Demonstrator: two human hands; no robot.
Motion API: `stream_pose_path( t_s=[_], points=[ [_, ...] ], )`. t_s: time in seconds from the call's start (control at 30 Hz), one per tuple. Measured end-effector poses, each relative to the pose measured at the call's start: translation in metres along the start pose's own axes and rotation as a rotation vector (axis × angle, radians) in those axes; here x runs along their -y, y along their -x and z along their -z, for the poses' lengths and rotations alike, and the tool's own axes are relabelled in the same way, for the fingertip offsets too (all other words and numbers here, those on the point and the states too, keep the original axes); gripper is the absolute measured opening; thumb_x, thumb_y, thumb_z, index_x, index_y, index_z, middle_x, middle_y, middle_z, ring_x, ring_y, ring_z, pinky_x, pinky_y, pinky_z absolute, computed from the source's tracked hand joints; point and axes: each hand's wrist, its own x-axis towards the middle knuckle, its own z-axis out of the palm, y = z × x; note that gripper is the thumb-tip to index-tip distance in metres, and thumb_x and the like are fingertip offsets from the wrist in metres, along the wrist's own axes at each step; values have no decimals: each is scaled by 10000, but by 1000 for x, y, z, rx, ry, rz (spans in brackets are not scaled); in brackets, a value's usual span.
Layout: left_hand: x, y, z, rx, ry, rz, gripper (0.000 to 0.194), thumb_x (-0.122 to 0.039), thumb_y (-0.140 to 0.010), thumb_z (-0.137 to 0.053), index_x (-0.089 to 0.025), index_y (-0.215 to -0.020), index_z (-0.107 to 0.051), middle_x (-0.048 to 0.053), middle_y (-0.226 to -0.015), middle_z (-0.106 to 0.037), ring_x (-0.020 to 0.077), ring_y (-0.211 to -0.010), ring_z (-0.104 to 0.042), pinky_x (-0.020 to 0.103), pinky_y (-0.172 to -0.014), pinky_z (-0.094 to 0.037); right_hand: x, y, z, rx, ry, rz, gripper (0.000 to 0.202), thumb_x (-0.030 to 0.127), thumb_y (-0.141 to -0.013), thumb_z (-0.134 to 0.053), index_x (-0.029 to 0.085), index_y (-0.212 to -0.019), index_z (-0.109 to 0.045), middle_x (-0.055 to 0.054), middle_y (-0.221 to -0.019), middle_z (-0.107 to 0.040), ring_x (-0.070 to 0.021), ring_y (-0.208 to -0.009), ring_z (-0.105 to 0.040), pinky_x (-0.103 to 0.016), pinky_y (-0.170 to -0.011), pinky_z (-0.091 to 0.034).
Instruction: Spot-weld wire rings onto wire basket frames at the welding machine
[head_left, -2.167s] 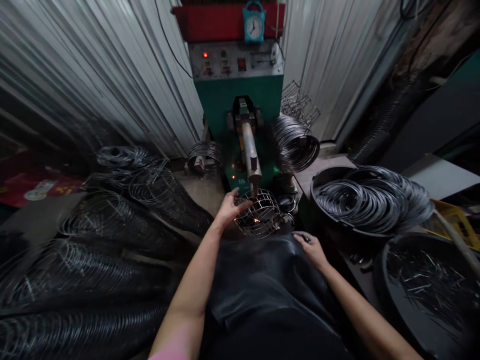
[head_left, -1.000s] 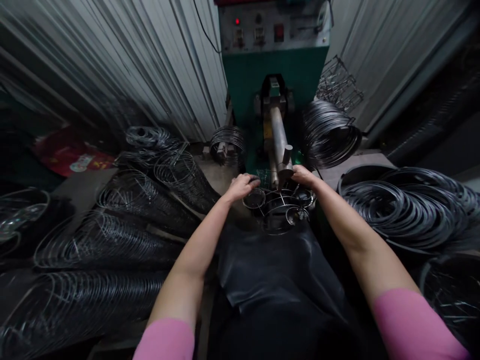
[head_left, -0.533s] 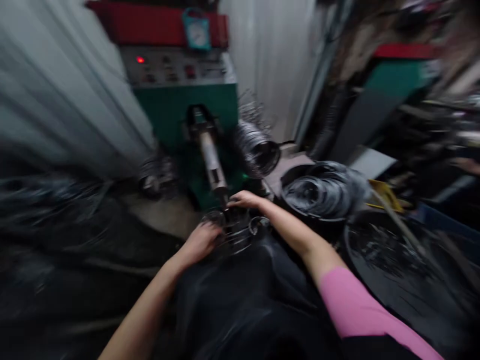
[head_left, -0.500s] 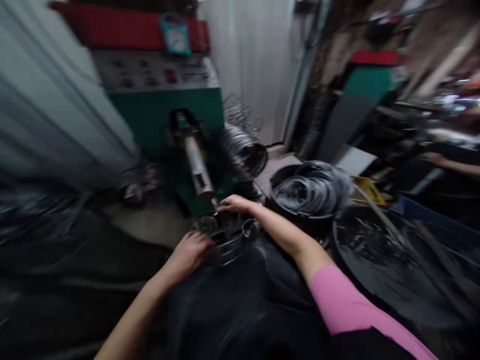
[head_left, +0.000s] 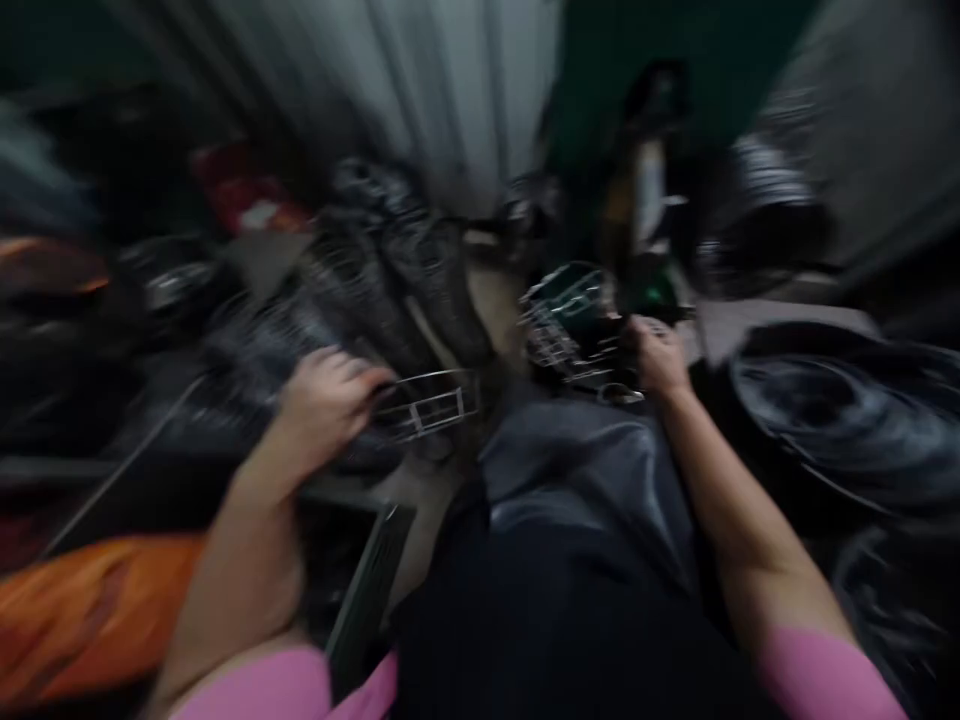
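Wirework point(head_left: 255, 335) heaped at far left, badly blurred. Near it, left hand point(head_left: 326, 400) with fingers closed on the left end of a small wire frame point(head_left: 431, 405), apart from the wire cage point(head_left: 562, 335) to its right. Machine arm point(head_left: 649, 195) just beyond, right hand point(head_left: 660, 360) below it at the cage's right edge; cannot tell whether gripping or only touching. Farthest right, wire coils point(head_left: 817, 400) in a black tub point(head_left: 799, 468). In hand, probably: managing two wire pieces at once, one by the machine. Called for next, likely: a steadied cage, with the wire frame kept from snagging.
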Motion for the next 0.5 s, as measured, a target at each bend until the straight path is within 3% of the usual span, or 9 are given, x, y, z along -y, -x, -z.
stream_pose_path(
  t_s=[0.03,0.1,0.2,0.37,0.5],
  points=[
    [1,9,-11,46,-30,53,316,-288,-818,-359,-246,-964,-636,25,-834,-632,203,-857,-525,409,-943,-342,-2,-3,-4,-5,-32,7,348,357,-900,-291,135,-885,-557,-62,-778,-563,-148,-723,-487,-269,-645,-377],
    [6,25,-43,128,-30,168,304,-301,-852,-365,-205,-949,-636,71,-857,-633,218,-879,-525,393,-931,-349,-9,-4,-13,-106,-83,-16,295,437,-816,-465,180,-700,-550,-20,-634,-504,-125,-576,-433,-277,-554,-342],
    [8,50,-105,243,79,338,304,-297,-885,-357,-182,-1000,-614,108,-978,-627,238,-977,-511,404,-962,-312,-18,4,-18,-137,-84,-37,322,521,-697,-600,217,-596,-566,-13,-570,-488,-109,-505,-405,-299,-510,-319],
    [0,76,-211,445,271,595,256,-268,-881,-413,-196,-1060,-580,101,-1075,-616,235,-1075,-499,394,-940,-341,-18,17,-13,-175,-34,-128,296,547,-643,-629,262,-586,-576,-39,-609,-530,-109,-481,-414,-306,-457,-307],
    [5,79,-274,573,333,720,185,-241,-852,-482,-195,-983,-605,78,-1036,-638,222,-1029,-541,377,-877,-403,-14,18,-9,-207,22,-254,322,496,-553,-671,206,-679,-610,-14,-603,-506,-110,-438,-410,-267,-397,-299]
  ],
)
